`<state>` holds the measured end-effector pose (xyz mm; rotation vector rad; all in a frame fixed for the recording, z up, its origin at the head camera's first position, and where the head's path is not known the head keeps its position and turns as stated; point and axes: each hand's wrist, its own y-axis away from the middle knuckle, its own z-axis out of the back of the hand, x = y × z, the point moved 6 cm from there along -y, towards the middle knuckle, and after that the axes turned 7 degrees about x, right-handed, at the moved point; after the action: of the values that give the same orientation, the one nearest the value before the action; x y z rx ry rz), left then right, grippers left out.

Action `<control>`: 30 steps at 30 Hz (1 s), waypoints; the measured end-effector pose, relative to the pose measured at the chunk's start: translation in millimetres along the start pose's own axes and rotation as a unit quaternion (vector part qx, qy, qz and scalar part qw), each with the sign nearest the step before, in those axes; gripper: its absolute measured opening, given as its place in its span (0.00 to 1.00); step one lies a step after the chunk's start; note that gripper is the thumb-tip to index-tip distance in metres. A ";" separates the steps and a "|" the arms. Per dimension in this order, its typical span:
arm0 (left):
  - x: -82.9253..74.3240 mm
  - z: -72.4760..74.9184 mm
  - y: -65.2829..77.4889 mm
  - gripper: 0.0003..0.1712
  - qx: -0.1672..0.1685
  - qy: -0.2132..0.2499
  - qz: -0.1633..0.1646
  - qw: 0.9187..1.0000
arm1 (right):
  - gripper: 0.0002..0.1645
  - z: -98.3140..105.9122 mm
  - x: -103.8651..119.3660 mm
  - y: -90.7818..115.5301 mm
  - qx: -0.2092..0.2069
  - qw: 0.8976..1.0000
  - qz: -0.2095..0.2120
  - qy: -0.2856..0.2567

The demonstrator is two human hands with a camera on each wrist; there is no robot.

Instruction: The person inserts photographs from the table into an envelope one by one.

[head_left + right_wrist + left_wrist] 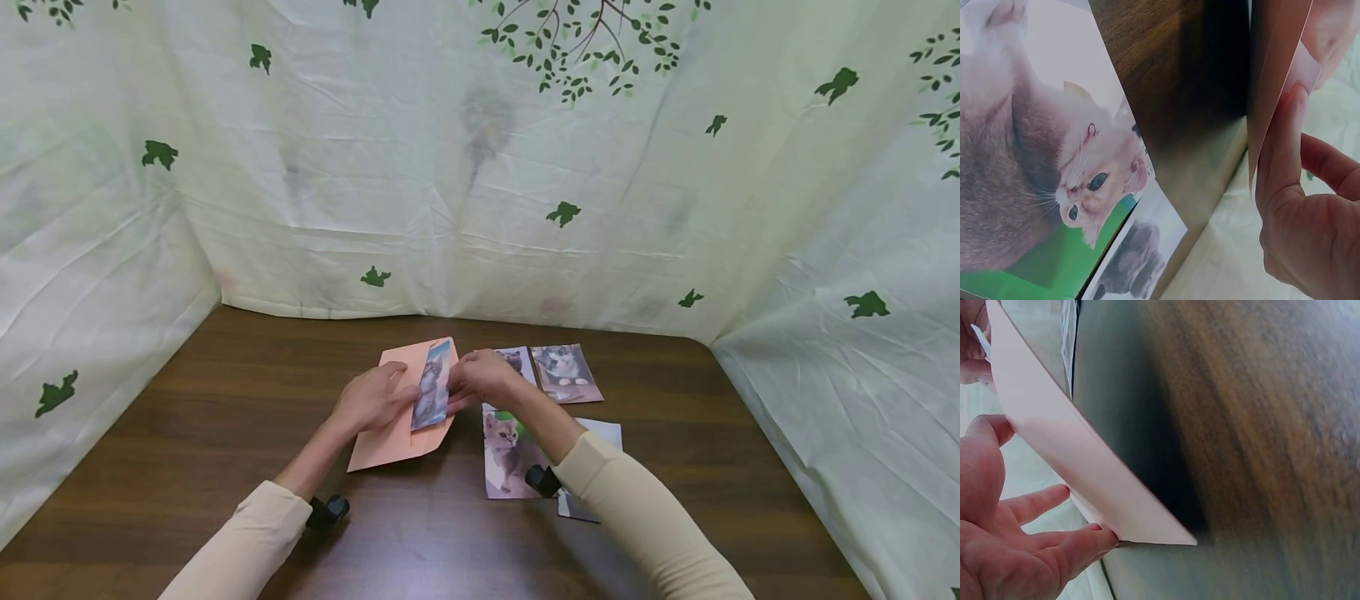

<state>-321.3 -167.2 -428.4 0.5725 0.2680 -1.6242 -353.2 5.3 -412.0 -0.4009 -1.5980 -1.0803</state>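
Observation:
A pink envelope [386, 448] is held tilted above the table, its pale outer face [1066, 437] turned to the left wrist camera. A cat photo [432, 387] stands partly out of the envelope, a narrow strip of it showing. My left hand [372, 400] grips the envelope from the left, its thumb close to the photo and several fingertips along the edge. On the opposite side my right hand [482, 377] pinches at the photo's right edge. In the right wrist view, the right fingers [1282, 147] reach behind the envelope [1275, 69].
Just right of the envelope lie several more photos: a kitten on green [510, 458], a kitten at the back right [566, 372] and one partly under the right forearm [606, 432]. The brown table [187, 442] ends at a hanging leaf-print cloth [420, 208].

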 end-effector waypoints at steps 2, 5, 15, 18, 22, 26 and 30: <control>0.3 -0.3 -0.5 0.36 0.000 -0.002 -0.003 1.000 | 0.13 -0.9 -0.6 -0.1 0.001 1.000 -0.002 0.002; 0.6 -1.0 -1.5 0.36 -0.002 -0.005 -0.007 1.000 | 0.12 -2.0 -2.3 -0.9 0.000 1.000 -0.006 0.005; 1.2 -1.0 -1.9 0.35 -0.006 -0.005 -0.013 1.000 | 0.14 -6.3 -3.8 -3.1 0.006 1.000 -0.024 -0.007; 1.3 -1.2 -1.8 0.35 -0.005 -0.003 -0.013 1.000 | 0.14 -7.2 -3.6 -3.5 0.011 1.000 -0.026 -0.010; 0.9 -1.1 -1.8 0.36 -0.006 -0.005 -0.015 1.000 | 0.14 -7.7 -3.5 -4.1 0.014 0.999 -0.034 -0.010; 0.9 -1.5 -1.6 0.36 -0.003 -0.003 -0.013 1.000 | 0.14 -7.9 -3.9 -6.6 0.012 0.999 -0.038 -0.009; 1.4 -1.0 -0.8 0.36 -0.002 -0.004 -0.010 1.000 | 0.14 -8.8 -5.0 -9.4 0.015 0.999 -0.032 -0.017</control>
<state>-322.0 -167.8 -430.1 0.5617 0.2729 -1.6435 -353.1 -5.3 -420.8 -0.3511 -1.6660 -1.1013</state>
